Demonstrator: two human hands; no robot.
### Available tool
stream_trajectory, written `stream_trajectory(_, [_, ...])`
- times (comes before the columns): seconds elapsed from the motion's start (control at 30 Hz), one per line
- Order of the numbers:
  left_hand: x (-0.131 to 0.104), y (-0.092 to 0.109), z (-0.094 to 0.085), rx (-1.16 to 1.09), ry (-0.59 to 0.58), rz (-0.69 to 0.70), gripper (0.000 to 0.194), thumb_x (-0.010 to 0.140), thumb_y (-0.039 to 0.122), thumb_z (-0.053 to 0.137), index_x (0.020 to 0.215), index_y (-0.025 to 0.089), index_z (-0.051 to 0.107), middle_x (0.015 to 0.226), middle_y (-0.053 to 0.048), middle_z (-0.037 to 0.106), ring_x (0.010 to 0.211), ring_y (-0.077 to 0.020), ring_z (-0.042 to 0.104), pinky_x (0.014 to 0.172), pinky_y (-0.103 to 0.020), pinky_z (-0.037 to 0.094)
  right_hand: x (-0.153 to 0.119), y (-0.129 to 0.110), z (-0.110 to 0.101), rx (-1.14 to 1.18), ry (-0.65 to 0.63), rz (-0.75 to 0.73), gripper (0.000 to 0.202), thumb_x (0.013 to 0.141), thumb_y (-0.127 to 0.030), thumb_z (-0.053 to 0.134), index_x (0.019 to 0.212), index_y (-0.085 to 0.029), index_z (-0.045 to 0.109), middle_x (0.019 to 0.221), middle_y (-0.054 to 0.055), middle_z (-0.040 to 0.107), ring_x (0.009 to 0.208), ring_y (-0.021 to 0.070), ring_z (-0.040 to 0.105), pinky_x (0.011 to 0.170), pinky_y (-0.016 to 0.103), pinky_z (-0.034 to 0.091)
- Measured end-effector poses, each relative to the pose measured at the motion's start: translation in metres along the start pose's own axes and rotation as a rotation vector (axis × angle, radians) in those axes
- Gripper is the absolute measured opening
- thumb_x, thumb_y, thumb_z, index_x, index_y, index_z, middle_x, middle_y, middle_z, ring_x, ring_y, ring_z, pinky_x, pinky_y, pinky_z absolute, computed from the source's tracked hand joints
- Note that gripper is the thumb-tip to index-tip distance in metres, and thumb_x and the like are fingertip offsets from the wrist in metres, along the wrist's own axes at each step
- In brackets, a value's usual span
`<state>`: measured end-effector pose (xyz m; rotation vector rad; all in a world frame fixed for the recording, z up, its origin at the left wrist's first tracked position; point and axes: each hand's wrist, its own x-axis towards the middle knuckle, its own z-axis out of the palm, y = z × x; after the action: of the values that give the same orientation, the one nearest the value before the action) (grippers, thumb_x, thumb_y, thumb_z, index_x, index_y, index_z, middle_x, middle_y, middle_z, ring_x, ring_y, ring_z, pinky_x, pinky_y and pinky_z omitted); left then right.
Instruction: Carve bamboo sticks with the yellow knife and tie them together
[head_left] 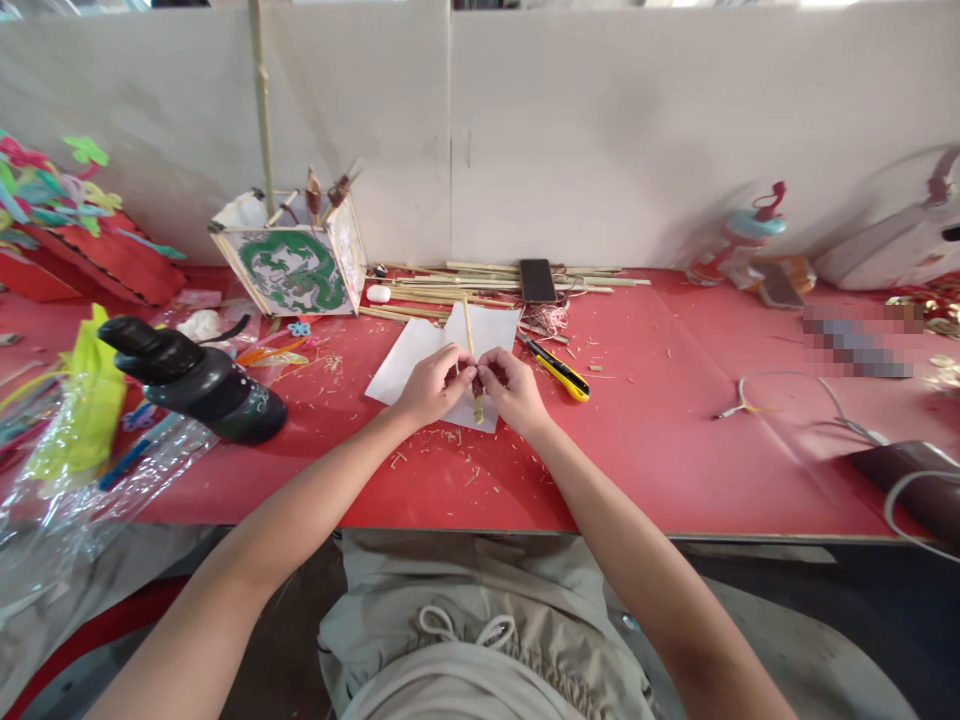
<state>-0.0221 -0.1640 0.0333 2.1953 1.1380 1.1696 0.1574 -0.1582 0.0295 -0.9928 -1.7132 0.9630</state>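
Note:
A thin pale bamboo stick (469, 328) points away from me, between my two hands. Dark brown wrapping, seemingly cord, shows near its lower end. My left hand (436, 384) has its thumb and fingers pinched together at the stick. From the other side my right hand (514, 386) pinches at the same wrapped part, its fingertips almost meeting the left ones. Whatever fine end lies between the fingertips is too small to make out. White paper (401, 362) lies beneath both hands. Just right of them rests a yellow and black utility knife (561, 374).
Behind are bamboo strips (431, 296), a phone (538, 281) and tangled cord (546, 318). A dragon-painted lantern frame (292, 272) stands back left, a tilted black bottle (221, 392) nearer. Shavings dot the red table (637, 440). A white cable (832, 395) lies right.

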Motion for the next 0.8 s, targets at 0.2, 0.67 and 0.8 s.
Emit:
stream_trajectory(0.2, [0.0019,0.0026,0.0017,-0.085,0.026,-0.021,0.023,0.1,0.036,0.052,0.087,0.018,0.059,0.082,-0.002,0.063,0.069,-0.0119,0.056,0.066,-0.026,0.044,-0.0008,-0.0019,-0.0009,-0.153,0.011,-0.046,0.008,0.091,-0.027,0.054,0.088,-0.021,0.059,0.077,0.002,0.069,0.067,0.0162,0.06,0.066,0.028,0.044])
stream_trajectory(0.67, [0.0012,0.0028,0.0048,-0.238,0.041,-0.093,0.023,0.102,0.037,0.051,0.09,0.018,0.057,0.074,0.0,0.061,0.065,-0.0107,0.058,0.064,-0.024,0.046,0.0054,-0.001,-0.0028,0.135,0.038,0.067,0.02,0.086,-0.037,0.061,0.085,-0.018,0.065,0.067,-0.001,0.06,0.056,0.0119,0.049,0.056,0.027,0.04])
stream_trajectory(0.8, [0.001,0.0019,0.0057,-0.238,0.039,-0.078,0.023,0.102,0.038,0.049,0.092,0.019,0.056,0.076,0.0,0.062,0.065,-0.0104,0.058,0.064,-0.024,0.046,0.0068,-0.0005,-0.0031,0.189,0.032,0.085,0.022,0.083,-0.04,0.065,0.084,-0.017,0.067,0.066,0.0,0.061,0.055,0.0114,0.048,0.054,0.026,0.039])
